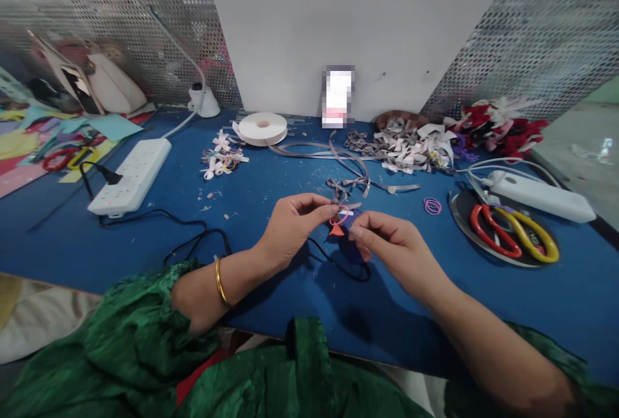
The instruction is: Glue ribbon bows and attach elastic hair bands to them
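Note:
My left hand [293, 228] pinches a small pink elastic band [343, 215] between thumb and fingertips, above the blue table. A small orange piece [337, 230] hangs just below the band. Close by on the right, my right hand [396, 244] has its thumb and fingertips pressed together. What it holds, if anything, is too small to make out. Grey ribbon bows [345, 189] lie just beyond the fingers. A few loose purple elastic bands [432, 206] rest on the table right of my hands.
Red- and yellow-handled scissors [496, 231] lie on a dark round disc at right. A ribbon spool [262, 128], a small pile of white bows [222, 155] and a larger heap of bows [411, 144] stand behind. At left is a power strip [130, 176] with a black cable [193, 224].

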{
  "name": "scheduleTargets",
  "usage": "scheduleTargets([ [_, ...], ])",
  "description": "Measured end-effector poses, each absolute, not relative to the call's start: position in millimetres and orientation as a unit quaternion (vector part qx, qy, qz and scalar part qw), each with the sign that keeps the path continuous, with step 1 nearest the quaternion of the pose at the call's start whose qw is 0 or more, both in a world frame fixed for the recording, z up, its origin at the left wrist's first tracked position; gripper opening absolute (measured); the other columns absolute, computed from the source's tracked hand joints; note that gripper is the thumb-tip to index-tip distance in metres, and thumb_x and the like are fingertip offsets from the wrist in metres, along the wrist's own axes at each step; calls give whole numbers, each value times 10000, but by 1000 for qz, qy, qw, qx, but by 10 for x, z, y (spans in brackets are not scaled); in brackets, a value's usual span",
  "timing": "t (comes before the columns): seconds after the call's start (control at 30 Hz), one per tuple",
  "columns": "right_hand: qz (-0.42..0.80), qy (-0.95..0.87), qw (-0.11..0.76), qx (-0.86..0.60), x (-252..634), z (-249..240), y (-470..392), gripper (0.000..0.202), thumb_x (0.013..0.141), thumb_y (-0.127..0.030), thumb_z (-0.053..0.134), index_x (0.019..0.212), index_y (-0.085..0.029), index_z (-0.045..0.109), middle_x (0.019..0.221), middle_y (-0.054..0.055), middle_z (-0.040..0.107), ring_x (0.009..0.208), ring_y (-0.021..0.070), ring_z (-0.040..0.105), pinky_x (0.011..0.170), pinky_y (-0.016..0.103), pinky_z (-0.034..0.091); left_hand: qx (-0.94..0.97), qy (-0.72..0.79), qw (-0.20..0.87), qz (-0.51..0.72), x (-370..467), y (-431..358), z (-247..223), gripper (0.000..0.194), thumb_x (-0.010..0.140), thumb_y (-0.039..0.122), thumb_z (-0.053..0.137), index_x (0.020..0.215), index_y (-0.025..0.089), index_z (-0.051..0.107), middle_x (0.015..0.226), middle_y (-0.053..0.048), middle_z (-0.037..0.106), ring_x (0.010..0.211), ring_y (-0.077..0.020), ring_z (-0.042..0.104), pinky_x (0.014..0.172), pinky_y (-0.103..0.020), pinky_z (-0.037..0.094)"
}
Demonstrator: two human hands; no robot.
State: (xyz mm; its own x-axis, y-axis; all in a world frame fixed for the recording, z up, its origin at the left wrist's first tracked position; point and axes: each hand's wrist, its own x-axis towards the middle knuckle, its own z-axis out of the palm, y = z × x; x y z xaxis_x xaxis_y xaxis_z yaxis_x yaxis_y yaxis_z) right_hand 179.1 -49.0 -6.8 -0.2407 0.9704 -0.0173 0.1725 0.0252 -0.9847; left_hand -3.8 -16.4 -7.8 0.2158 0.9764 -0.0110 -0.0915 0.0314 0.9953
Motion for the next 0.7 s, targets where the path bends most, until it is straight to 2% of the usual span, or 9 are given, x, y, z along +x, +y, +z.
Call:
scheduleTargets([
  [0.2, 507, -595, 415, -466, 1881, -17, -484, 308, 914, -401, 608, 685, -197, 591, 567, -28, 529, 560, 115, 486, 581, 262, 379, 457, 425, 615, 481, -35, -132, -71, 135, 748, 275, 773, 680, 169, 724, 697, -2, 704, 701, -119, 628, 776, -270, 500],
  [0.43, 520, -603, 401, -453, 1932, -39, -459, 299, 921, -394, 610, 703, -190, 593, 576, -33, 528, 564, 114, 471, 591, 269, 357, 431, 432, 613, 501, -41, -120, -58, 128, 731, 277, 788, 709, 161, 738, 692, 2, 691, 690, -112, 604, 752, -259, 495],
  [0.7, 538, -583, 433, -427, 2053, -7, -428, 289, 917, -332, 619, 668, -193, 576, 580, -33, 514, 544, 107, 444, 571, 277, 328, 385, 435, 636, 508, -57, -91, -75, 167, 703, 290, 819, 744, 146, 746, 710, -7, 695, 680, -107, 615, 734, -256, 505],
])
